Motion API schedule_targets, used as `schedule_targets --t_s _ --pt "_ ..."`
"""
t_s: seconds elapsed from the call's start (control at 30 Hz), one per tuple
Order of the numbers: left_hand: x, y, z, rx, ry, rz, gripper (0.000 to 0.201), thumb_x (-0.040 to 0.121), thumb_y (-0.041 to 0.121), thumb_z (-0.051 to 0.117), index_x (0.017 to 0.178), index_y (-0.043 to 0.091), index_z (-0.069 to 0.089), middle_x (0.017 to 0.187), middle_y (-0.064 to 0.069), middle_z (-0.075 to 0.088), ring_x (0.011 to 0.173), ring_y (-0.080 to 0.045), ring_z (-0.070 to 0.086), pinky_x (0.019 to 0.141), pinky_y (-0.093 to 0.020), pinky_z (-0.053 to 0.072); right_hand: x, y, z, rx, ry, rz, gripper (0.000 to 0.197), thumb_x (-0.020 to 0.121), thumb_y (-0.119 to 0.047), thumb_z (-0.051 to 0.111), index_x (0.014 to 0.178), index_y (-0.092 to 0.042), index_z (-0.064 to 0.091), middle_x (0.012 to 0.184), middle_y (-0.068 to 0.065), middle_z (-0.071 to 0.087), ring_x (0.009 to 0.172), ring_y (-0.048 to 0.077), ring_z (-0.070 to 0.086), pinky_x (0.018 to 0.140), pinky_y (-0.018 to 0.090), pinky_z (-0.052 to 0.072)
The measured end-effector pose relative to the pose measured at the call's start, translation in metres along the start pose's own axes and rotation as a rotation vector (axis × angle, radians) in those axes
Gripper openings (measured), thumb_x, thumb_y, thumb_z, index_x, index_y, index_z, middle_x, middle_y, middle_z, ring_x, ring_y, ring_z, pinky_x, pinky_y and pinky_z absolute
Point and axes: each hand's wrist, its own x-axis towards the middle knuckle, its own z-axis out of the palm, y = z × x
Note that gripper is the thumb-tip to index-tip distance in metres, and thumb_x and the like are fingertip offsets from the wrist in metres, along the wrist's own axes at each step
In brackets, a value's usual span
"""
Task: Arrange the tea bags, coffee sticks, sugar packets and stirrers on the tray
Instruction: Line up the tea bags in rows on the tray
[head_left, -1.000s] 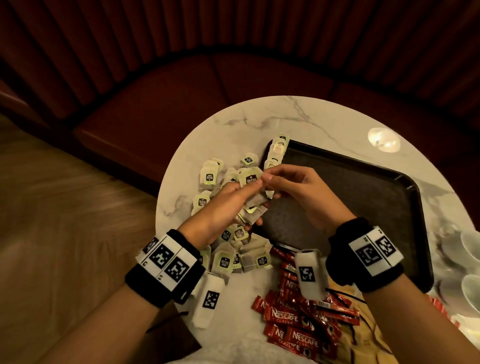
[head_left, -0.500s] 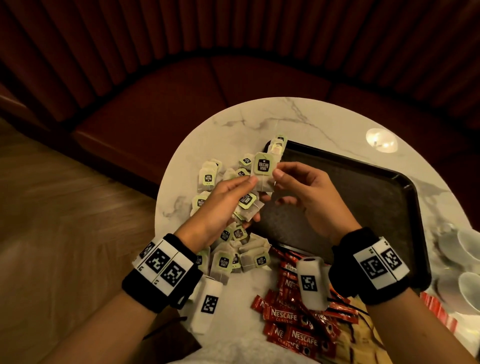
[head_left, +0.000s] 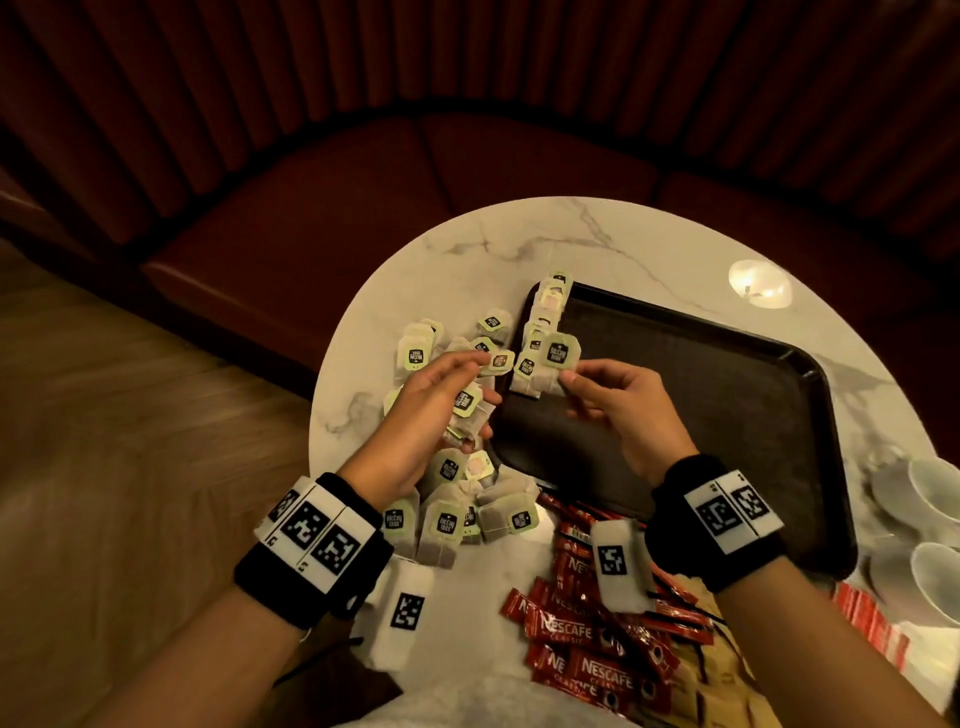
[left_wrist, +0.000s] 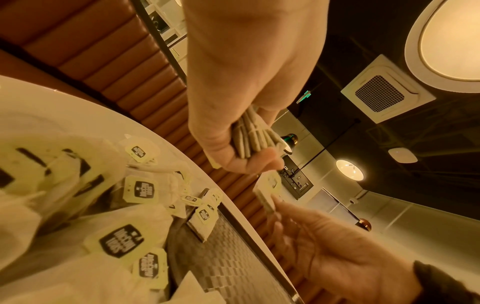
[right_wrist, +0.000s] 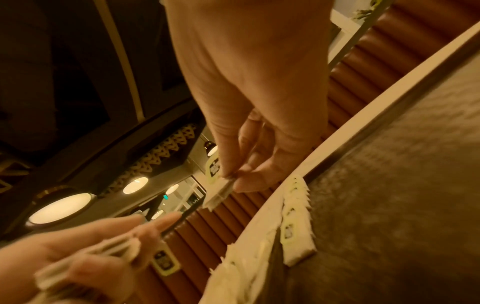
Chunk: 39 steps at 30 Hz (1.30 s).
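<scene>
Holding one tea bag (head_left: 558, 364) pinched, the right hand (head_left: 618, 410) has pulled away from the left hand (head_left: 431, 410) (its grip clutches a bunch (head_left: 467, 410)). Next it joins the row (head_left: 545, 317) just beyond, on the tray (head_left: 701, 395).

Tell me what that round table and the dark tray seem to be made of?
The round white table looks like polished marble or a marble-look top: grey veins and a lamp's reflection show. The dark rectangular tray is probably moulded plastic: rounded raised rim, matte finish, and a fine textured floor in the left wrist view.
</scene>
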Motion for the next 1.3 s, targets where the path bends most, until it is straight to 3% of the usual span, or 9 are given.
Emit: schedule_targets --t_s 0.17,0.4,0.73,0.87,0.93,1.0,1.07,1.2,1.3 --pt "0.0 -0.005 -0.007 0.017 0.034 -0.01 0.024 0.103 0.019 0.043 0.12 0.014 0.059 0.084 -0.003 0.068 0.054 -0.016 0.06 0.045 -0.021 0.038 0.017 0.027 0.002 -0.095 0.048 0.171 0.007 0.09 -0.003 0.066 0.091 -0.009 0.07 0.09 0.007 0.071 0.072 0.01 0.066 0.063 0.017 0.056" --pt "-0.003 -0.004 -0.005 0.052 0.017 -0.023 0.023 0.103 0.021 0.043 0.117 0.018 0.061 0.084 -0.001 0.068 0.056 -0.017 0.06 0.047 -0.023 0.038 0.045 0.044 0.014 -0.175 0.046 0.256 0.014 0.085 -0.004 0.072 0.099 -0.006 0.071 0.104 0.012 0.073 0.095 0.025 0.071 0.084 0.031 0.058" --pt "0.0 -0.006 -0.002 0.067 0.018 -0.033 0.023 0.103 0.022 0.043 0.115 0.016 0.062 0.087 -0.002 0.069 0.055 -0.016 0.062 0.049 -0.025 0.039 0.058 0.059 0.017 -0.142 0.069 0.271 0.012 0.083 -0.002 0.075 0.086 -0.012 0.069 0.097 0.014 0.074 0.094 0.027 0.073 0.091 0.041 0.057" --pt "0.001 -0.004 -0.002 0.066 0.02 -0.025 0.024 0.103 0.023 0.043 0.116 0.016 0.061 0.086 -0.001 0.07 0.055 -0.015 0.062 0.048 -0.024 0.04 0.063 0.061 0.013 -0.139 0.093 0.273 0.015 0.083 -0.006 0.076 0.097 -0.009 0.07 0.098 0.013 0.074 0.092 0.025 0.073 0.091 0.041 0.057" --pt "0.001 -0.003 -0.002 0.06 0.019 -0.026 0.025 0.103 0.023 0.042 0.118 0.015 0.06 0.086 -0.002 0.069 0.054 -0.015 0.061 0.047 -0.023 0.04 0.066 0.058 0.012 -0.143 0.111 0.25 0.026 0.088 -0.005 0.07 0.113 -0.003 0.066 0.103 0.013 0.071 0.093 0.023 0.071 0.091 0.038 0.056" --pt "0.001 -0.003 -0.002 0.061 0.016 -0.025 0.026 0.104 0.024 0.041 0.119 0.014 0.06 0.086 -0.002 0.069 0.054 -0.016 0.061 0.046 -0.023 0.04 0.068 0.052 0.014 -0.147 0.102 0.205 0.038 0.092 -0.001 0.062 0.13 0.002 0.056 0.115 0.016 0.066 0.101 0.024 0.066 0.091 0.034 0.054" --pt "0.001 -0.003 -0.002 0.068 0.012 -0.023 0.027 0.104 0.024 0.041 0.12 0.014 0.06 0.087 -0.003 0.069 0.055 -0.016 0.062 0.047 -0.023 0.041 0.07 0.045 0.016 -0.174 0.079 0.176 0.041 0.094 0.001 0.058 0.134 0.001 0.053 0.125 0.015 0.062 0.11 0.025 0.063 0.09 0.032 0.054" --pt "0.0 -0.004 -0.002 0.079 0.011 -0.024 0.027 0.104 0.025 0.041 0.12 0.015 0.06 0.086 -0.001 0.07 0.056 -0.015 0.062 0.048 -0.024 0.04 0.072 0.037 0.021 -0.16 0.008 0.179 0.036 0.095 0.008 0.051 0.13 0.001 0.056 0.106 0.005 0.066 0.093 0.015 0.064 0.075 0.02 0.053" --pt "-0.001 -0.004 -0.004 0.059 0.011 -0.022 0.03 0.104 0.028 0.039 0.122 0.014 0.059 0.086 -0.002 0.069 0.057 -0.017 0.062 0.048 -0.024 0.041 0.071 0.035 0.022 -0.161 0.041 0.19 0.036 0.094 0.007 0.054 0.129 0.004 0.055 0.098 0.004 0.065 0.088 0.014 0.063 0.076 0.022 0.054"
